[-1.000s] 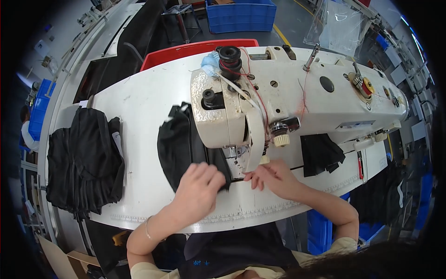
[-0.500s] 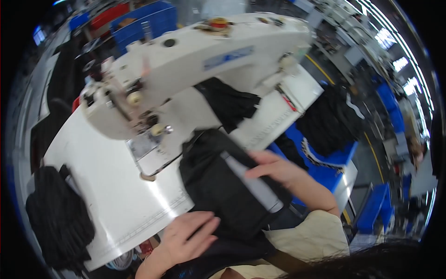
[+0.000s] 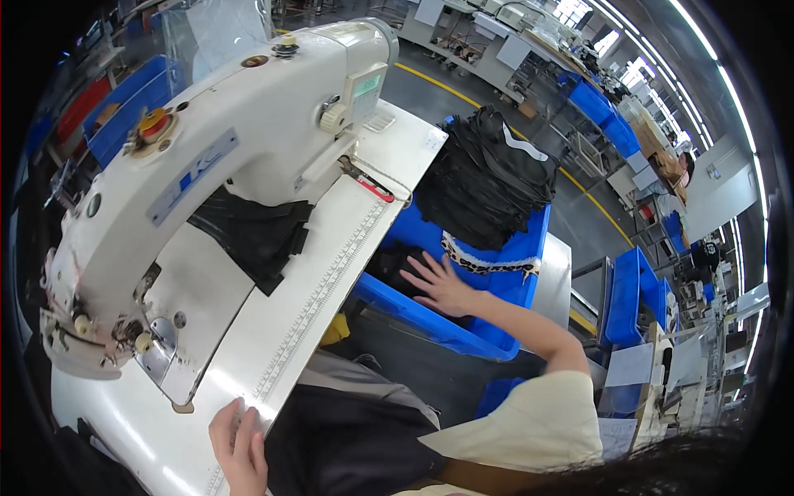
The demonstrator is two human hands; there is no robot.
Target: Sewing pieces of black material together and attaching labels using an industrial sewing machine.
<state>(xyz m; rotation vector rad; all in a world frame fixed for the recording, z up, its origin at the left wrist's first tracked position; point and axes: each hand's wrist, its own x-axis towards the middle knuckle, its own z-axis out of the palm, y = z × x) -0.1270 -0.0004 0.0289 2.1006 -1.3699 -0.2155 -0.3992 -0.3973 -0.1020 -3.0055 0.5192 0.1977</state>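
My right hand (image 3: 438,285) is spread over dark fabric (image 3: 389,263) inside a blue bin (image 3: 467,335) beside the table, fingers apart and gripping nothing. My left hand (image 3: 238,446) rests on the white table's front edge (image 3: 298,364), near its printed ruler, fingers loosely bent with nothing seen in them. Ahead of it stands a white sewing machine (image 3: 107,231), its needle area bare of fabric. Black cut pieces (image 3: 256,231) lie under the machine's arm. A tall heap of black fabric (image 3: 484,186) rises at the bin's back, with a leopard-print band (image 3: 488,266) along its front.
Red-handled snips (image 3: 372,186) lie at the table's right end. A grey stand (image 3: 554,285) and more blue bins (image 3: 624,298) are to the right of my arm. Workbenches (image 3: 488,41) line the aisle behind. Black fabric (image 3: 78,455) shows at lower left.
My view has swung right. My right hand has moved off a black piece with a grey strip and into the bin; that piece is out of my hands. My left hand is on the table edge.
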